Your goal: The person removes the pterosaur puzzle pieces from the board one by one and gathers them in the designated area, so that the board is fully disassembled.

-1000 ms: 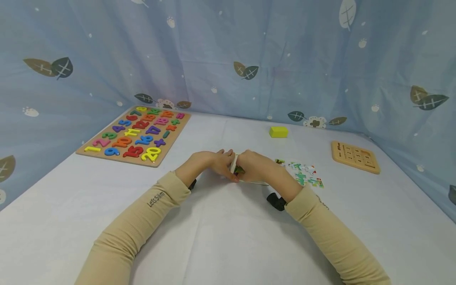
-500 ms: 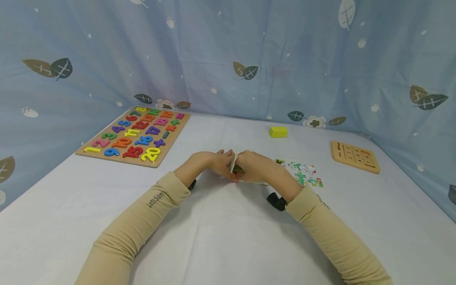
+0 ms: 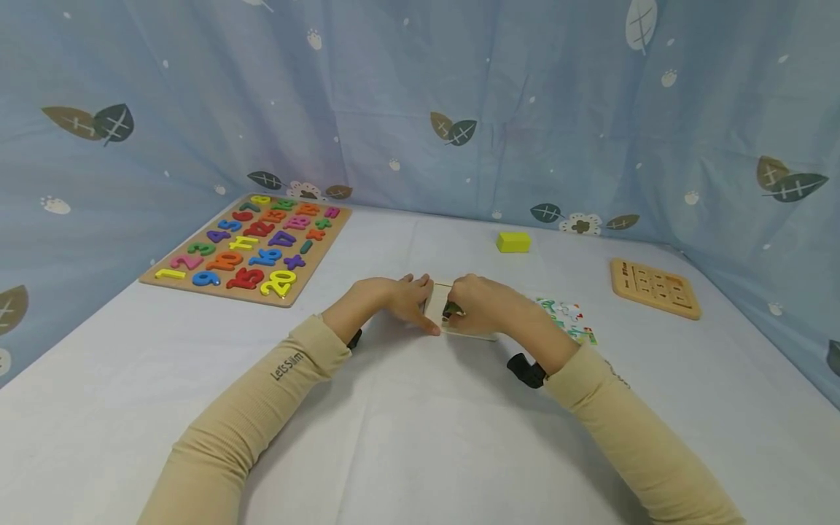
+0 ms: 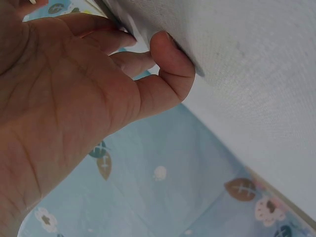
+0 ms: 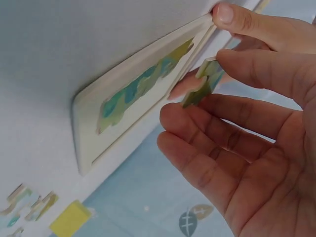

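My right hand (image 3: 484,305) pinches a green jigsaw piece (image 5: 202,91) between thumb and fingers, just above a pale puzzle tray (image 5: 85,148). Joined green and teal pieces (image 5: 143,89) lie inside that tray, toward one long side. At the tray's left end, my left hand (image 3: 403,299) rests with fingers spread, the thumb at the near corner and the fingertips toward the far one. From the right wrist, the left thumb (image 5: 259,23) shows against the tray's corner. Most of the tray is hidden behind my right hand in the head view.
Loose jigsaw pieces (image 3: 569,317) lie right of the tray. Behind them sits a yellow block (image 3: 514,242). A wooden number board (image 3: 323,251) with colourful numerals lies far left; a small wooden tablet with digits (image 3: 623,286) is at the right. A patterned blue curtain (image 3: 394,87) hangs behind.
My right hand has shifted a little to the right with the jigsaw piece, uncovering the tray's left part and covering some loose pieces. The left hand has stayed put.
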Motion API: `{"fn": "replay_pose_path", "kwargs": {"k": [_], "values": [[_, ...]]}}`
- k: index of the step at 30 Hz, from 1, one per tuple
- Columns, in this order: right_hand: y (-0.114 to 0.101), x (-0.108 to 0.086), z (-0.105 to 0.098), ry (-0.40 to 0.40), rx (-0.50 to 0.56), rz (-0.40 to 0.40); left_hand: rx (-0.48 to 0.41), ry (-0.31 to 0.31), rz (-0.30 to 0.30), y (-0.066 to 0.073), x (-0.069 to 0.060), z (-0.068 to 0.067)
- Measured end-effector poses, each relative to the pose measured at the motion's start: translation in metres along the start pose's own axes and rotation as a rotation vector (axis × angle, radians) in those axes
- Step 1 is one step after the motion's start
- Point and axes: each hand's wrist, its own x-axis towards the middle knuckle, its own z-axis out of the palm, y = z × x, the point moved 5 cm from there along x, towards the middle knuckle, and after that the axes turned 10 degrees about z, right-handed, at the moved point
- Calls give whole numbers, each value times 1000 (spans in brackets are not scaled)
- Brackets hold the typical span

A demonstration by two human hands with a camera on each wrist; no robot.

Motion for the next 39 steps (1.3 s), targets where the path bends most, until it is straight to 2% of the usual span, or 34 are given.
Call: {"fn": "replay_pose_path", "kwargs": {"k": [10, 19, 28, 39], "values": [[11, -18, -3, -61, -47, 97, 0, 5, -24, 1, 0, 0], [34, -44, -5, -134, -10, 183, -3, 0, -20, 1, 0, 0], [52, -66, -1, -174, 26, 197, 3, -3, -28, 0, 0, 1], [59, -74, 1, -168, 60, 203, -2, -3, -15, -1, 0, 0]]}}
